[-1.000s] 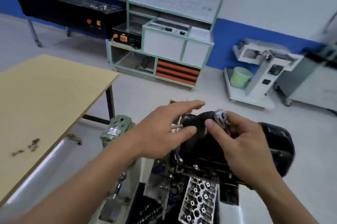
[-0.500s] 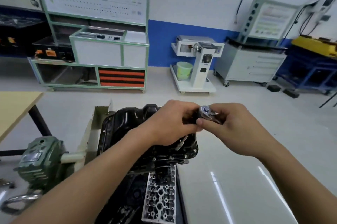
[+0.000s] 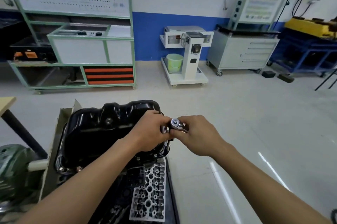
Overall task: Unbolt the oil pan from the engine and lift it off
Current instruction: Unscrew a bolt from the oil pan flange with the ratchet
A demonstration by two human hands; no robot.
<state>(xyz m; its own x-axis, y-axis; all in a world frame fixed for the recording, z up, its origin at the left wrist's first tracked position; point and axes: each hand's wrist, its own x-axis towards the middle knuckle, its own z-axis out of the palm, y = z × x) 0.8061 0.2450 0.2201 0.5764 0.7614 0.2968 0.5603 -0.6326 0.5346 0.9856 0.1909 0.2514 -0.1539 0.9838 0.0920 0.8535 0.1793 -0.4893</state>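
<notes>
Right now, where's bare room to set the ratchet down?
Bare floor right of the oil pan, before the white stand. The pan's right rim is crowded: left hand, right hand, ratchet.

- Two hands: left point(image 3: 149, 131) and right point(image 3: 197, 135), both on one ratchet point(image 3: 176, 123).
- One black oil pan point(image 3: 102, 129), on one engine point(image 3: 145, 192).
- Two bolts point(image 3: 78, 168) show at the pan's near edge, side by side.
- One wooden table point(image 3: 6, 103), only its corner showing.
- One green bucket point(image 3: 174, 62) on one white stand point(image 3: 189, 54).
- One grey drawer cabinet point(image 3: 244, 52), with four drawers.
- Three orange drawers point(image 3: 109, 76) in the green bench point(image 3: 87, 49).
</notes>
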